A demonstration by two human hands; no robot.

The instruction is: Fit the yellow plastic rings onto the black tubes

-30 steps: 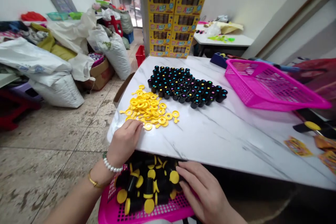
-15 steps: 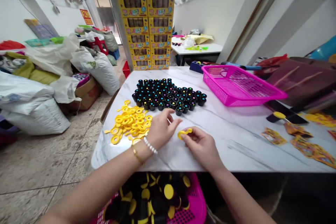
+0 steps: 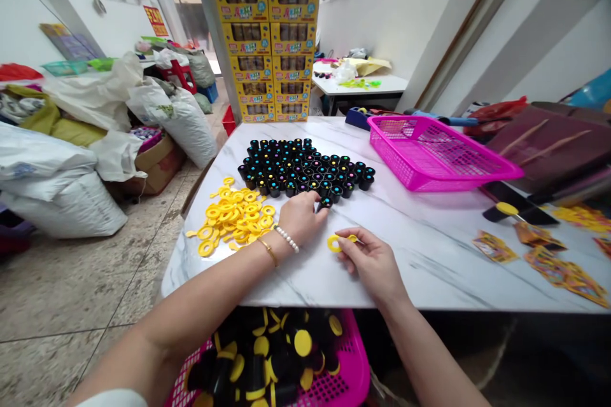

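Note:
At the front edge of the cluster of black cups [image 3: 300, 165] with coloured dots, my left hand [image 3: 301, 216] grips one black cup [image 3: 325, 203] between thumb and fingers. My right hand [image 3: 370, 257], to its right over the white marbled table [image 3: 429, 248], pinches a yellow ring piece [image 3: 334, 243] with a small tab. A heap of similar yellow rings [image 3: 238, 215] lies left of my left hand. Below the table's front edge is a pink basket [image 3: 358, 356] with black and yellow pieces.
A pink basket [image 3: 443, 159] stands at the back right of the table. Colourful wrappers [image 3: 554, 261] and a black item with a yellow disc [image 3: 506, 208] lie at the right. Yellow boxes [image 3: 270, 44] are stacked behind the table, and white sacks [image 3: 62, 197] stand at the left.
My left hand has moved forward and taken hold of a black cup. My right hand still pinches the yellow ring, now turned so that its hole shows.

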